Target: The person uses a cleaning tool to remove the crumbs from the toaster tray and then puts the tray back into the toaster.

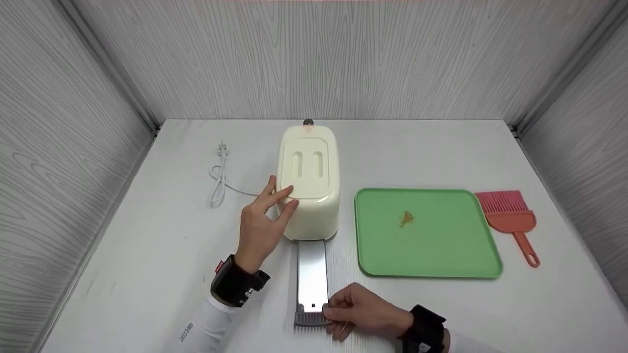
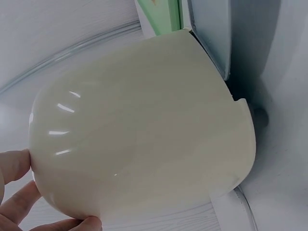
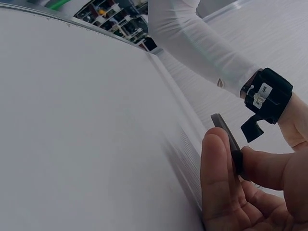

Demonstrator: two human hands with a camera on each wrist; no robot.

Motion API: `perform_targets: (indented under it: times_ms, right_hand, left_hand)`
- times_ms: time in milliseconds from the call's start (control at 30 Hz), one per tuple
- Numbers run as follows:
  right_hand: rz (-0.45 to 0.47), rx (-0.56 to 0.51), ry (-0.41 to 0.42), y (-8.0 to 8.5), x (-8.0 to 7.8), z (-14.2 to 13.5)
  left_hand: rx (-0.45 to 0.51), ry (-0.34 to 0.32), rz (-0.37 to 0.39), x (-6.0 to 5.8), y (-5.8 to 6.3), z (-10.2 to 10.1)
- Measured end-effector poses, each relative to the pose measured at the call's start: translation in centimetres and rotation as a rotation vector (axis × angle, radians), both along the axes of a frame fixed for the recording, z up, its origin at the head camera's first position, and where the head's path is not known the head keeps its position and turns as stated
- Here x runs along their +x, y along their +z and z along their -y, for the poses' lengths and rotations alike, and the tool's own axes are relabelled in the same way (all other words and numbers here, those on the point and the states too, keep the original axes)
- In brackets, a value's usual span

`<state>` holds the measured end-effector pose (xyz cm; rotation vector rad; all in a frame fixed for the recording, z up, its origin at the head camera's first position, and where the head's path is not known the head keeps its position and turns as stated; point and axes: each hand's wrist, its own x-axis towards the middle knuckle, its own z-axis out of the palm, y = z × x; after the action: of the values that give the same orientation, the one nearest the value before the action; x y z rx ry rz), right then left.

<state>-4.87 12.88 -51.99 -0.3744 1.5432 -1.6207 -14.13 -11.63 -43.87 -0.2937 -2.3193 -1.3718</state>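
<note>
A cream toaster (image 1: pixel 310 215) with a lid over its top stands in the middle of the table. My left hand (image 1: pixel 260 228) rests its spread fingertips on the toaster's near left upper corner; the left wrist view shows these fingertips (image 2: pixel 89 224) along the edge of its end face. From the toaster's base a long metal crumb tray (image 1: pixel 312 274) extends toward me, its far end at the opening. My right hand (image 1: pixel 360 311) pinches the tray's dark grey end between thumb and fingers; the right wrist view shows this grey handle (image 3: pixel 235 154) edge-on in the grip.
Right of the toaster lies a green tray (image 1: pixel 441 255) with a small patch of brown crumbs (image 1: pixel 406 218). A red brush (image 1: pixel 512 221) with pink bristles touches its right side. A white power cord (image 1: pixel 219 181) with its plug lies on the left. Grey wood-grain panels (image 1: pixel 333 59) enclose the table.
</note>
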Motion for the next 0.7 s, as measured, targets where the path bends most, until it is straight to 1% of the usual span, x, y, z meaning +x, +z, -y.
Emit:
perform_targets:
  times_ms: [200,367,700]
  right_hand:
    - [-0.010,0.001,-0.006,-0.30,-0.36,0.30]
    - [-0.025,0.000,-0.012,-0.22,-0.68,0.52]
    - [0.018,-0.026,-0.054,-0.33,-0.91,0.78]
  left_hand:
    - [0.014,-0.005,0.004,0.02,-0.19,0.00]
    - [0.029,-0.008,0.012,0.04,-0.21,0.01]
    - [0.060,-0.010,0.045,0.23,-0.08,0.06]
